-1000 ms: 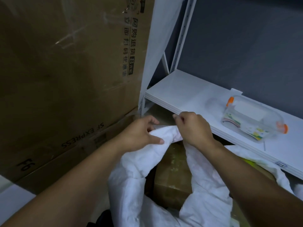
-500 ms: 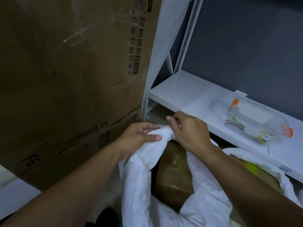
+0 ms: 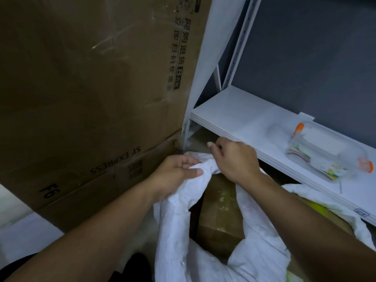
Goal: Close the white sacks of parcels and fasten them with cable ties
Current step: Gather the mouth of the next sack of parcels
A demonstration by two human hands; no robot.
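A white woven sack (image 3: 175,237) stands open in front of me, with a brown cardboard parcel (image 3: 219,212) showing through its mouth. My left hand (image 3: 175,176) grips the bunched far rim of the sack, thumb laid over the fabric. My right hand (image 3: 234,161) holds the same bunched rim right beside it, fingers curled round the cloth. The two hands almost touch. No cable tie shows in either hand. A yellow-green packet (image 3: 317,208) lies in the sack at the right, under my right forearm.
Large SF Express cardboard boxes (image 3: 91,88) are stacked at the left. A white metal shelf (image 3: 244,121) runs along the right just behind my hands. On it lies a clear plastic container with orange clips (image 3: 325,153). A grey wall stands behind the shelf.
Both hands have drawn the sack's rim tighter together and shifted slightly right, closer to the shelf edge. My right fingers have worked further round the gathered fabric.
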